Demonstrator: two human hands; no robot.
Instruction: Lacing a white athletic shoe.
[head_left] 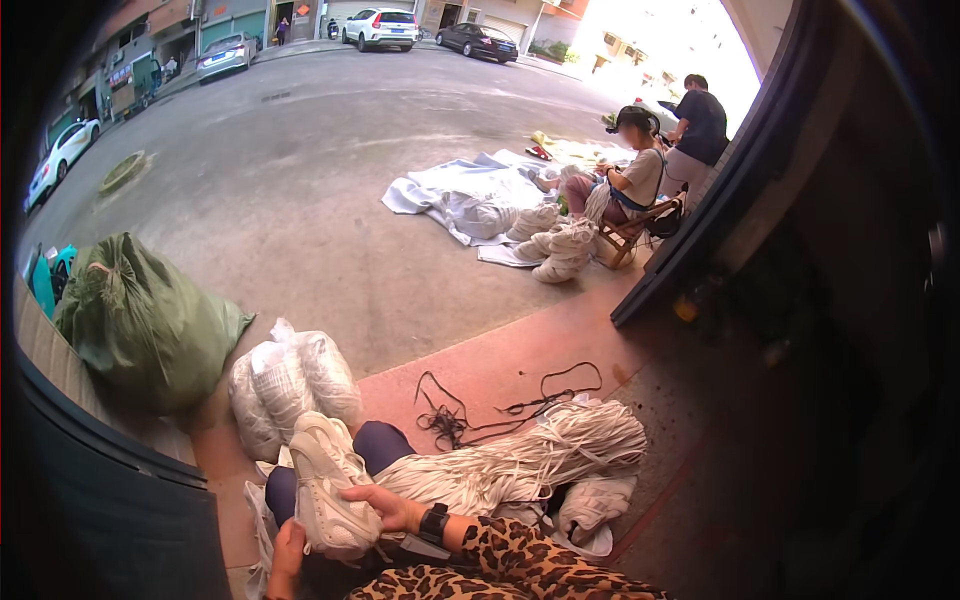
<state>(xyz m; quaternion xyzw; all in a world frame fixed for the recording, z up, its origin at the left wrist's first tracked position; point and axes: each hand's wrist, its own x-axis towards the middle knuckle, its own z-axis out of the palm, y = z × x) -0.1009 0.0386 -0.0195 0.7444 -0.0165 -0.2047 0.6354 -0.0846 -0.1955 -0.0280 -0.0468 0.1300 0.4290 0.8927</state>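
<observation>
A cream lace-up sneaker (325,485) is tilted up over my lap, its toe pointing away from me. My right hand (390,505) grips it from the right side, fingers closed around the upper. Close against the shoe's lower left edge is my left hand (287,560), curled with the thumb up; what its fingers pinch, if anything, is hidden. Pale laces hang at the near end of the shoe. To the right of my lap lies a long thick bundle of cream shoelaces (520,455).
Plastic-wrapped cream bundles (290,385) stand beside a bulging green sack (150,320) on the left. Black cord (450,420) lies loose on the floor. Farther off, a seated person (630,170) works by white sheets (470,190) and lace bundles. A dark door edge (690,210) stands right.
</observation>
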